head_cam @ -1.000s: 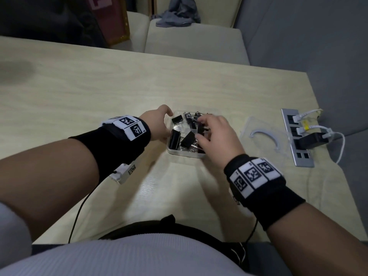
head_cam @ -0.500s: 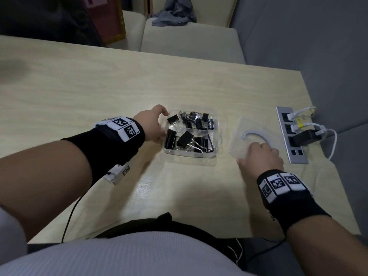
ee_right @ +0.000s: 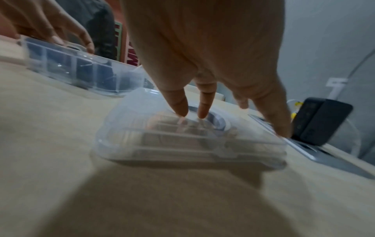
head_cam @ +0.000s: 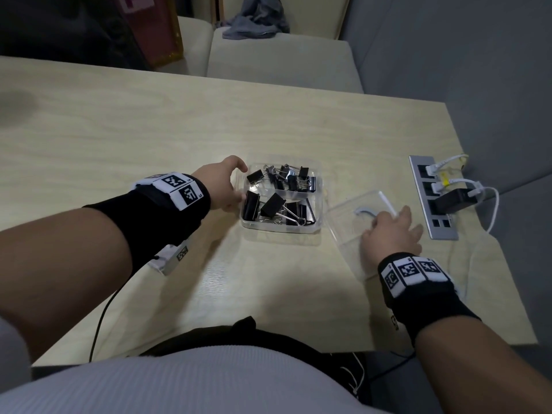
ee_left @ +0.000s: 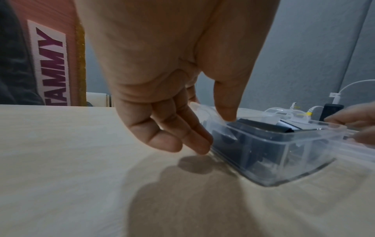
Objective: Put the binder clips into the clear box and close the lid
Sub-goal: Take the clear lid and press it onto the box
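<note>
The clear box (head_cam: 320, 204) sits mid-table with several black binder clips (head_cam: 273, 204) inside, lid off. My left hand (head_cam: 240, 186) grips its left side. In the left wrist view the thumb lies on the rim of the box (ee_left: 284, 154) and the curled fingers (ee_left: 194, 144) press its side wall beside the clips (ee_left: 263, 126). To the right of the box my right hand (head_cam: 385, 216) holds the clear lid (head_cam: 346, 228), which is tilted off the table. In the right wrist view its fingers (ee_right: 180, 105) lie on top of the lid (ee_right: 162, 144) and the thumb is at its right edge.
A grey power strip (head_cam: 430, 201) with a black adapter (head_cam: 451, 200) and white cables lies just right of the lid, near the table's right edge. A cushioned bench with a grey cloth (head_cam: 257, 22) stands behind the table. A black cable runs under my left forearm.
My right hand left the clips in the box, moved right onto the lid, and has now tilted it up. My left hand stayed on the box.
</note>
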Tool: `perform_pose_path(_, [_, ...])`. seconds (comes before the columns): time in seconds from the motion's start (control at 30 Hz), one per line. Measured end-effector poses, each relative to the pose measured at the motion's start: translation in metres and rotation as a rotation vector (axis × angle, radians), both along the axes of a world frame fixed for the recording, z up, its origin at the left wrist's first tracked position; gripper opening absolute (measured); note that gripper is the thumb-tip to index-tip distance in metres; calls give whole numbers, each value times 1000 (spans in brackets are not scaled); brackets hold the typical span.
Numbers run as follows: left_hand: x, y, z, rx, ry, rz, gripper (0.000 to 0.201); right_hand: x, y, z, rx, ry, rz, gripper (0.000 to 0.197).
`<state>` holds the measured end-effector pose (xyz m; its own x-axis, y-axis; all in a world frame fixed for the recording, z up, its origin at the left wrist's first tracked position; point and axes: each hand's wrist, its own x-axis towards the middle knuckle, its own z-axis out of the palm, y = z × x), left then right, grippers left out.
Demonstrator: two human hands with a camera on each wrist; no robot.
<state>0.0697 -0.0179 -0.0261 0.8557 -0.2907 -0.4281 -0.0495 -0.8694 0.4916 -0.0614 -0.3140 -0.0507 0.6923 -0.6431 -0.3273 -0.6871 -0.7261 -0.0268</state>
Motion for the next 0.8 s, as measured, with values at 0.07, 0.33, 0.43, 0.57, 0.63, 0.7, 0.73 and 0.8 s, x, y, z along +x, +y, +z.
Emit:
perform_pose_path(0.07, [0, 1, 0, -3, -9, -5, 48, 5, -7, 0, 54, -10, -94, 35])
perform_pose_path(0.33, [-1, 3, 0, -6, -3, -11, 48, 6, -25, 5, -71, -72, -52, 44])
perform_pose_path(0.43, [-1, 4, 1, -9, 1, -14, 47, 8, -33, 16, -181, -178, 43, 45])
perform_pose_path(0.57, [1, 1, 5, 4, -3, -38, 56, 23, -41, 45, -261, -429, 147, 40])
perform_pose_path(0.63, [1, -3, 9, 26, -54, -61, 55, 33, -33, 54, -230, -544, 243, 29])
perform_pose_path(0.7, [1, -10, 16, 3, -129, -53, 38, 43, -15, 58, -162, -630, 396, 20])
perform_pose_path(0.73, [0, -13, 20, -37, -153, -32, 29, 48, -4, 58, -124, -652, 479, 17])
perform_pose_path(0.8, [-2, -21, 29, -146, -131, -4, 25, 54, 23, 57, -63, -654, 617, 15])
